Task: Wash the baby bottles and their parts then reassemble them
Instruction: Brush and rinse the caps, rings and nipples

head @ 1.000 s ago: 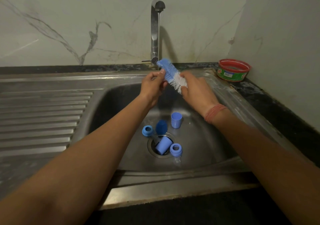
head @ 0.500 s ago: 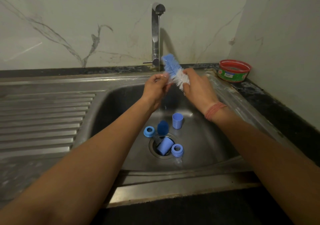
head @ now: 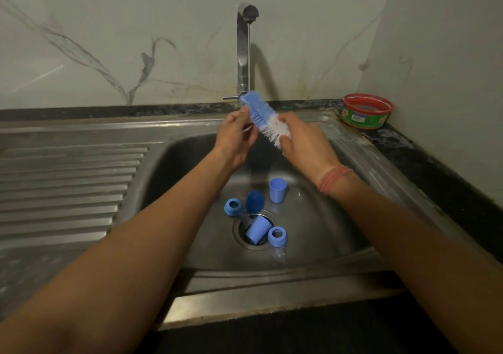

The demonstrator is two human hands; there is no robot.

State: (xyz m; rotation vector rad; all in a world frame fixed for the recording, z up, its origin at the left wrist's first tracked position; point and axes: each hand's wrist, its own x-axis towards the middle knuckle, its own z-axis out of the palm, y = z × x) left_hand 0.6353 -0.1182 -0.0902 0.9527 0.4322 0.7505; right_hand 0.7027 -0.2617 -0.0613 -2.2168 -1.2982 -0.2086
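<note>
**Brush under the tap, parts waiting below**

Rinsing comes first: our left hand [head: 236, 141] pinches the blue end of the bottle brush [head: 265, 121], while our right hand [head: 304, 142] curls round its white bristles. The brush slants from upper left to lower right between the 2 hands, beneath the faucet [head: 245, 51]. Directly below, in the sink [head: 168, 168], lie 2 rings [head: 233, 206], 2 cups [head: 277, 190] and a dome cap [head: 255, 201]; we judge the left hand nearer them.

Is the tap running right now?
On. A thin stream of water falls from the tap's spout, past the bottle brush held in both hands, toward the sink basin.
</note>
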